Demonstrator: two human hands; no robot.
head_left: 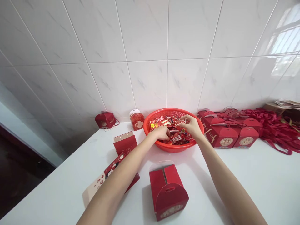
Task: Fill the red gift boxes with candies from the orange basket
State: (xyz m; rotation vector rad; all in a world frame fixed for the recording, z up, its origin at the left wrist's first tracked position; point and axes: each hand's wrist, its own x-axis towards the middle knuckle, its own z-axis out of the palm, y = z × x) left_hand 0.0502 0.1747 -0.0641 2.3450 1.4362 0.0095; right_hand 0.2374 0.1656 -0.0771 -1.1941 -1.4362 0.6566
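A red plastic basket (172,149) full of wrapped candies (176,139) stands against the tiled wall. My left hand (162,133) reaches over its near left side, fingers curled down among the sweets; whatever they grip is hidden. On the right, my right hand (192,125) is inside the rim, with thumb and fingers closed around a red-and-white wrapped candy (180,122). In front of the basket, between my forearms, sits a dark red gift box (169,190) with its top flaps nearly together and a narrow gap between them.
Several closed red gift boxes (226,134) are grouped at the right, beside a heap of red ribbons (276,128). Left of the basket stand a small red box (105,120) and a rounded-top box (137,120). An opened red carton (126,143) lies partly behind my left forearm.
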